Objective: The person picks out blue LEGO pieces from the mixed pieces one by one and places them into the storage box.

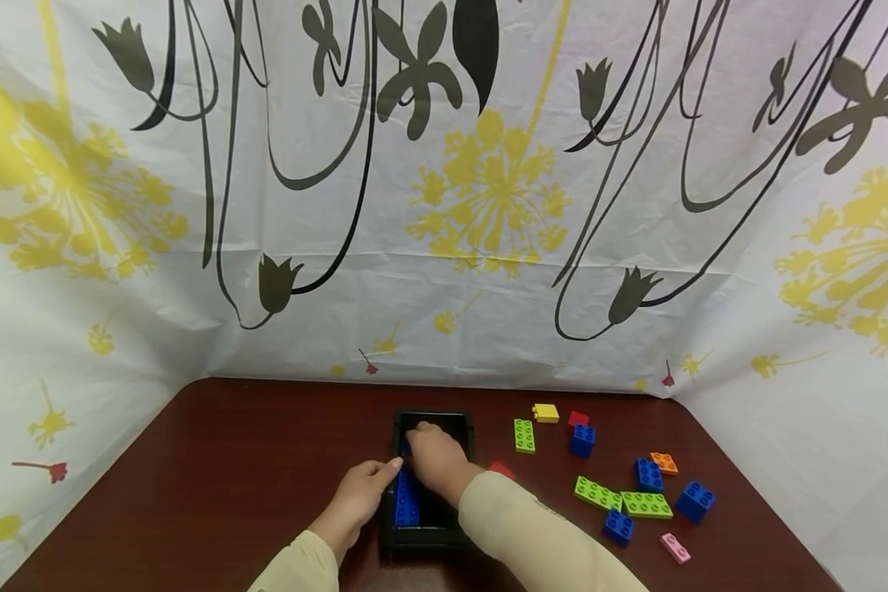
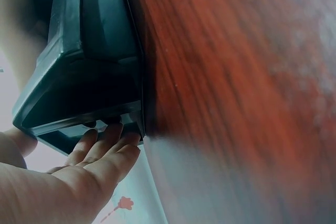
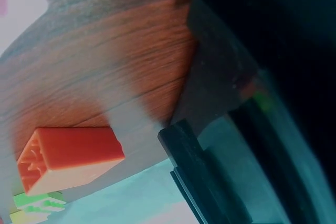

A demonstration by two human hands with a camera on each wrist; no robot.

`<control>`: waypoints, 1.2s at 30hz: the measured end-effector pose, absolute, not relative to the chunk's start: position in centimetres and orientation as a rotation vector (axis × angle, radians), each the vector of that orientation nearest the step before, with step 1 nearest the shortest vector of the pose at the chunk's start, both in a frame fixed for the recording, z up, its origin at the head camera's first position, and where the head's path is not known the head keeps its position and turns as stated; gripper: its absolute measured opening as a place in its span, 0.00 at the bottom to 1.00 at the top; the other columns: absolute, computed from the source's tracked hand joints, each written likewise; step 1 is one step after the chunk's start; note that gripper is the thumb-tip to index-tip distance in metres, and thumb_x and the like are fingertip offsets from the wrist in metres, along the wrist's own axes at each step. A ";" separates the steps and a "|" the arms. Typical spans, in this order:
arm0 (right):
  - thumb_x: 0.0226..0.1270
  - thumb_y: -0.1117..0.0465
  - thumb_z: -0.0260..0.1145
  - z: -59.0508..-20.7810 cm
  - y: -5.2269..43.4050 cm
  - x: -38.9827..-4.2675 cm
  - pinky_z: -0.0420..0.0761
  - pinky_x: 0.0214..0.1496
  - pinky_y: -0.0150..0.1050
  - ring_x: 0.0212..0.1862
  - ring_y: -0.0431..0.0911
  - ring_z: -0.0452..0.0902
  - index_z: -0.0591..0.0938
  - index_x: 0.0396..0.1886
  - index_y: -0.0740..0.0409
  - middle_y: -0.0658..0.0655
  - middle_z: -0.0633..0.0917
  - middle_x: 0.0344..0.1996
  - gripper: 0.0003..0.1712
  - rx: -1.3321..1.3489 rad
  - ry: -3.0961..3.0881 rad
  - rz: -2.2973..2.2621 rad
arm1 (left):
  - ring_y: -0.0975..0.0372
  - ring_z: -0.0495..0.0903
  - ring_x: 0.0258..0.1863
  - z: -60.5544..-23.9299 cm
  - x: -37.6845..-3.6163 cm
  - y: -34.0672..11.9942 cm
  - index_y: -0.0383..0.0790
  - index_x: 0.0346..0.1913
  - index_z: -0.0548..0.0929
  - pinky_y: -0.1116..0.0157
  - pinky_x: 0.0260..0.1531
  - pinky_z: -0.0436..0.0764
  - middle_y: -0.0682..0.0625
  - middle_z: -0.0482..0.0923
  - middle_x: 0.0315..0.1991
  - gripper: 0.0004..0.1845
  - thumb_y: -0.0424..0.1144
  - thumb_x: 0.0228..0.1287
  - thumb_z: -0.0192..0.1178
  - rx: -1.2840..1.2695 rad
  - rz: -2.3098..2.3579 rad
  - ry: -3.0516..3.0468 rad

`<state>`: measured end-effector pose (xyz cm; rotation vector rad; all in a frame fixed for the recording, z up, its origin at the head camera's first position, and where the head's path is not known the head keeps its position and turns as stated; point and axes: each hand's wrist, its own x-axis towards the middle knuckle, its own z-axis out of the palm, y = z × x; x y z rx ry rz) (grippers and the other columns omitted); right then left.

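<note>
A black tray (image 1: 429, 536) sits on the dark red-brown table (image 1: 215, 469), near its front edge. A long blue brick (image 1: 407, 498) lies along the tray's left side. My left hand (image 1: 381, 470) rests against the tray's left outer wall, and the left wrist view shows its straight fingers (image 2: 107, 145) touching the tray (image 2: 79, 77). My right hand (image 1: 423, 436) reaches down into the tray's far end, fingers curled over a small blue brick (image 1: 404, 448). The right wrist view shows only the tray rim (image 3: 194, 174) and a red brick (image 3: 68, 156) lying outside it.
Loose bricks are scattered right of the tray: a red one (image 1: 501, 469) beside my right sleeve, green (image 1: 524, 435), yellow (image 1: 545, 413), blue (image 1: 581, 441), orange (image 1: 663, 463), two long green ones (image 1: 597, 493), pink (image 1: 675, 548). A flowered curtain (image 1: 488, 205) walls in the table.
</note>
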<state>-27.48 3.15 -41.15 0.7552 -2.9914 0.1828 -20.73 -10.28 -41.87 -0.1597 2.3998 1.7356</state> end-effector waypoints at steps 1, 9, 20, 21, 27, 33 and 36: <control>0.67 0.58 0.65 -41.1 3.1 -27.5 0.81 0.52 0.42 0.54 0.49 0.78 0.81 0.54 0.61 0.58 0.81 0.51 0.19 0.757 -2.994 0.184 | 0.37 0.71 0.57 -41.9 -20.7 -10.3 0.25 0.59 0.73 0.43 0.50 0.75 0.30 0.72 0.58 0.33 0.56 0.73 0.49 -0.161 1.738 2.395; 0.69 0.58 0.64 -41.1 3.2 -27.4 0.80 0.54 0.42 0.56 0.49 0.77 0.80 0.57 0.62 0.58 0.80 0.53 0.20 0.771 -2.998 0.172 | 0.37 0.70 0.58 -41.7 -20.8 -10.3 0.26 0.59 0.73 0.42 0.51 0.74 0.30 0.71 0.59 0.33 0.56 0.73 0.49 -0.157 1.738 2.384; 0.66 0.54 0.66 -41.1 3.1 -27.1 0.80 0.54 0.43 0.56 0.50 0.77 0.80 0.57 0.63 0.59 0.80 0.54 0.24 0.760 -2.983 0.189 | 0.37 0.72 0.56 -41.8 -20.6 -10.2 0.26 0.58 0.74 0.43 0.50 0.75 0.30 0.72 0.58 0.34 0.57 0.72 0.49 -0.156 1.730 2.410; 0.66 0.54 0.66 -41.1 3.1 -27.0 0.80 0.54 0.43 0.57 0.50 0.76 0.79 0.57 0.63 0.59 0.80 0.54 0.24 0.756 -2.982 0.194 | 0.37 0.72 0.56 -41.8 -20.6 -10.2 0.26 0.59 0.74 0.43 0.50 0.75 0.30 0.72 0.58 0.34 0.57 0.72 0.49 -0.161 1.735 2.408; 0.67 0.56 0.65 -40.3 3.2 -26.2 0.80 0.53 0.43 0.58 0.51 0.76 0.79 0.57 0.64 0.60 0.80 0.54 0.23 0.725 -2.936 0.249 | 0.36 0.71 0.57 -42.0 -20.7 -10.2 0.25 0.59 0.73 0.43 0.50 0.75 0.30 0.71 0.59 0.35 0.58 0.73 0.48 -0.164 1.731 2.419; 0.67 0.58 0.64 -39.5 4.0 -25.5 0.82 0.51 0.42 0.58 0.51 0.76 0.80 0.57 0.61 0.59 0.80 0.55 0.21 0.700 -2.875 0.314 | 0.36 0.71 0.58 -42.0 -20.8 -10.2 0.25 0.60 0.73 0.42 0.51 0.74 0.29 0.71 0.59 0.36 0.59 0.72 0.48 -0.159 1.720 2.426; 0.67 0.57 0.65 -39.3 4.7 -25.2 0.83 0.49 0.42 0.56 0.50 0.77 0.80 0.57 0.60 0.58 0.80 0.55 0.21 0.695 -2.838 0.356 | 0.36 0.71 0.57 -42.0 -20.9 -10.2 0.25 0.60 0.73 0.42 0.50 0.75 0.29 0.71 0.59 0.36 0.59 0.72 0.48 -0.160 1.710 2.425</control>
